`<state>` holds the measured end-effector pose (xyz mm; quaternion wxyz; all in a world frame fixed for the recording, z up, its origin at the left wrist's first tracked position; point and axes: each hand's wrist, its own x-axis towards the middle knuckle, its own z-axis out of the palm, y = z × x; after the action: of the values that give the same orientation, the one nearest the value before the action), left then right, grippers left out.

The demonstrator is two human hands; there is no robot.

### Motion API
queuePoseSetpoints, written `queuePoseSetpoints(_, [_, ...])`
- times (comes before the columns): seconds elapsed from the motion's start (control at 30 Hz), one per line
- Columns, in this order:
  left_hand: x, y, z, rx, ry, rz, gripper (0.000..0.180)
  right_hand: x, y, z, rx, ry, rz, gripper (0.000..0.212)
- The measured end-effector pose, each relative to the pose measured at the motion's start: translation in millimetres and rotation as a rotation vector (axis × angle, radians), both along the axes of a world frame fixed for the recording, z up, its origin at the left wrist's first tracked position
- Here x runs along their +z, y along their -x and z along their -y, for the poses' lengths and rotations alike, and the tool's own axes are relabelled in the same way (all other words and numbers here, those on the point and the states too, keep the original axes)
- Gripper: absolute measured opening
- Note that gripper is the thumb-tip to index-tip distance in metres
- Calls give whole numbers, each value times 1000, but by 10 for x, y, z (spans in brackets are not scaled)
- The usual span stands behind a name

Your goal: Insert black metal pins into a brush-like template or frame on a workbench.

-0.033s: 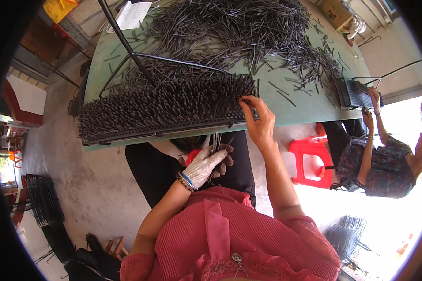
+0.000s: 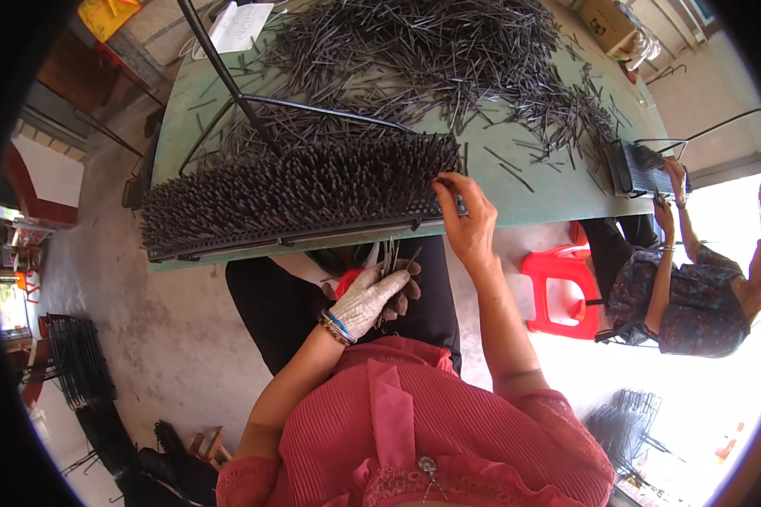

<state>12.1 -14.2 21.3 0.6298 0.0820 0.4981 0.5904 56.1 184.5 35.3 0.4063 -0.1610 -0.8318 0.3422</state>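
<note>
My left hand [image 2: 370, 296], in a white work glove, is over my lap below the table edge and grips a bundle of thin dark metal pins [image 2: 391, 253] that stick upward. My bare right hand [image 2: 468, 221] reaches up to the right end of a long black rack [image 2: 296, 193] packed with upright pins. Its fingertips pinch a pin at the rack's end. The rack lies along the near edge of the green table [image 2: 537, 190]. A large heap of loose pins [image 2: 448, 51] covers the far part of the table.
A black bent rod [image 2: 228, 80] crosses the table's left side. At the right a seated person [image 2: 676, 291] handles a smaller rack [image 2: 643, 169], beside a red plastic stool [image 2: 562, 291]. Stacks of dark racks stand on the concrete floor at left [image 2: 72, 363] and lower right [image 2: 626, 422].
</note>
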Motion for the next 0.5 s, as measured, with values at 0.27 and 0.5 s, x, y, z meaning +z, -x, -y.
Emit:
queuePoseSetpoints(0.27, [-8, -15, -8, 26, -28, -2, 29, -102, 9, -41, -26, -32, 30, 18])
queuePoseSetpoints(0.5, [-19, 2, -21, 62, -71, 33, 28, -94, 8, -37, 56, -166, 55, 22])
